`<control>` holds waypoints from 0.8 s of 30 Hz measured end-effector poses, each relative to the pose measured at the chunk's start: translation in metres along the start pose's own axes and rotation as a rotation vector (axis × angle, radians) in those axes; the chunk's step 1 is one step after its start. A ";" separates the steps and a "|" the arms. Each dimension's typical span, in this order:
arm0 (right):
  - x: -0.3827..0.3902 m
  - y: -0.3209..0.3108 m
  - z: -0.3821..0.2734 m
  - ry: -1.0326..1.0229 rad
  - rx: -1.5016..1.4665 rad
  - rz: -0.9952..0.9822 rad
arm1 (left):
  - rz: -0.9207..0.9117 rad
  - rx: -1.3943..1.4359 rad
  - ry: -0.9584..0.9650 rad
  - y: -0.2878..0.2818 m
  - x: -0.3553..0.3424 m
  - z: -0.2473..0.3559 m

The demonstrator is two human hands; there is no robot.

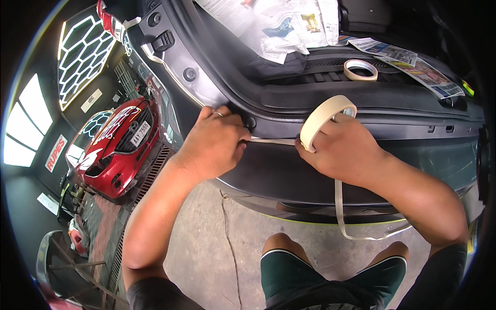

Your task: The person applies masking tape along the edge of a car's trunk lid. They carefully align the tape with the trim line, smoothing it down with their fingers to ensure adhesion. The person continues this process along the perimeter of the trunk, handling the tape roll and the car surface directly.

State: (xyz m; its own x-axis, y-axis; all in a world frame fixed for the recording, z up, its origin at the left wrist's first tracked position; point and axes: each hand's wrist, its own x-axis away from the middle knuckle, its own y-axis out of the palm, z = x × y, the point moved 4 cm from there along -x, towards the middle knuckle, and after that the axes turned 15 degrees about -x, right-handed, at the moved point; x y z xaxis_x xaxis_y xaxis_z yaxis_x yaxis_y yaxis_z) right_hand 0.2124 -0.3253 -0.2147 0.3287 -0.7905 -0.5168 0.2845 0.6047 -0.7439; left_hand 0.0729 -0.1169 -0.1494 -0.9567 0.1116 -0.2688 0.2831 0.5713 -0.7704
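A narrow strip of masking tape (274, 140) runs between my two hands along the seam above the dark car bumper (279, 165). My left hand (213, 140) is closed, pinching the strip's left end against the edge of the trunk opening. A cream roll of masking tape (316, 124) hangs round the fingers of my right hand (345, 147). That hand is closed too, its thumb and finger at the strip's right end; its fingertips are partly hidden by the roll. Below my right wrist a loose length of tape (339, 206) dangles in front of the bumper and curls to the right.
Inside the trunk lie newspaper sheets (289, 28), a second tape roll (360, 70) and printed pages (423, 77). A red car (116, 142) is parked to the left, beyond a floor grate (147, 178). Concrete floor (206, 248) shows below the bumper, near my knees.
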 end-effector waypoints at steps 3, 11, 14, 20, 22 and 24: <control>-0.001 -0.006 -0.001 -0.029 0.035 0.019 | -0.044 0.021 0.015 0.008 -0.001 0.007; -0.018 -0.023 0.006 -0.087 0.050 0.227 | -0.064 0.098 -0.013 0.014 -0.003 0.001; -0.015 -0.018 -0.002 -0.129 0.087 0.145 | -0.146 0.118 -0.049 0.013 -0.005 0.001; -0.001 -0.006 0.004 -0.222 0.040 0.090 | -0.119 0.136 -0.057 0.011 -0.001 -0.001; 0.000 -0.011 0.004 -0.191 -0.003 0.032 | -0.131 0.145 -0.044 0.010 -0.004 -0.001; 0.001 -0.011 0.002 -0.145 -0.033 0.018 | -0.137 0.145 -0.039 0.010 -0.005 0.000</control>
State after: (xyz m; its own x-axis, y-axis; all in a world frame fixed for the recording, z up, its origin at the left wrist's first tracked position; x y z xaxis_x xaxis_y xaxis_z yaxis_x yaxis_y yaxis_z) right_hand 0.2114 -0.3320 -0.2060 0.4607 -0.7557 -0.4655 0.2482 0.6133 -0.7499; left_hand 0.0804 -0.1119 -0.1554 -0.9844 0.0081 -0.1755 0.1599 0.4557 -0.8757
